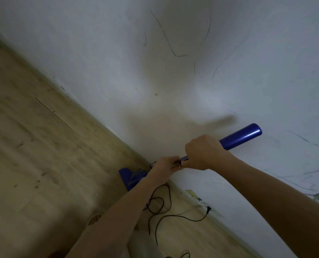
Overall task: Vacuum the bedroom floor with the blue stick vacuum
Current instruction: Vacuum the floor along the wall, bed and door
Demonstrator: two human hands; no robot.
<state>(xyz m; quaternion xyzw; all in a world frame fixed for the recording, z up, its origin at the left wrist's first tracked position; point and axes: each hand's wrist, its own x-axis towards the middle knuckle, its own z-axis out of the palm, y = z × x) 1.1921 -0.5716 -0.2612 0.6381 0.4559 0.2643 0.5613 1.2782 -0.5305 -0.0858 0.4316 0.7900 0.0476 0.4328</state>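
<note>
Two bare forearms, sleeveless, left grip (165, 167) and right grip (204, 152) ungloved.

open: wood floor (33, 146) left | blocked: wall (192, 71) ahead, cable (166, 207) below

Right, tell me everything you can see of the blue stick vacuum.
The glossy blue stick vacuum leans along the white wall, its smooth, shiny, rounded cylindrical body uppermost. Lower down, its flat blue floor head sits on the pale wood floor by the skirting. The right hand grips it just below the cylinder, and the left hand holds a narrower part beneath, fingers curled. The section between them is mostly hidden. A thin black cord lies looped on the floor nearby; its connection cannot be seen.
</note>
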